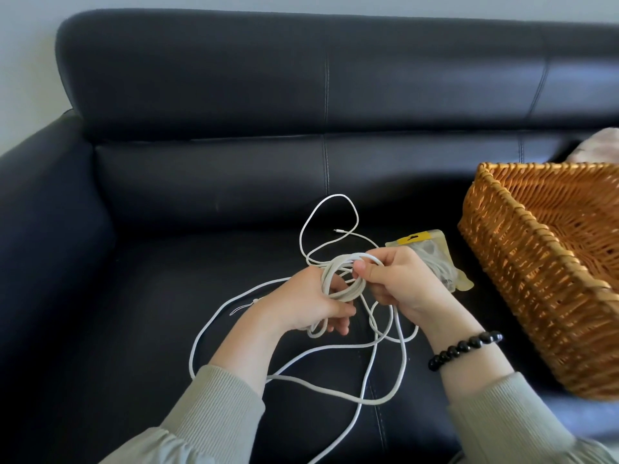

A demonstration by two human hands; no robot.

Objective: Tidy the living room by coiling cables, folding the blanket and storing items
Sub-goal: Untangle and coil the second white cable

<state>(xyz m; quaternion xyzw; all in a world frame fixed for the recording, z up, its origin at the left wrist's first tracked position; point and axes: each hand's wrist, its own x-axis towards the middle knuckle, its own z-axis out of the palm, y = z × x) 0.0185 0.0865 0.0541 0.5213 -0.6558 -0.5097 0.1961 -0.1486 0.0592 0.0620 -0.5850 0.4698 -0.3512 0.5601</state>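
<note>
Our right hand point(395, 283) pinches a strand of the thin white cable point(330, 272) while our left hand point(311, 303) grips its small coil, above the black leather sofa seat point(167, 296). Loose loops toward six o'clock cross; we judge a hard pull could knot them or spill turns.

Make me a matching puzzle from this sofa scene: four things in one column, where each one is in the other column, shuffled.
Things:
1. white cable
2. wicker basket
3. plastic packet
4. bead bracelet

Places:
A. on the right wrist
B. lying on the sofa seat, behind the right hand
C. partly coiled, held by the left hand and the right hand
D. standing on the seat at the right edge of view

Pairs: 1-C, 2-D, 3-B, 4-A
</note>
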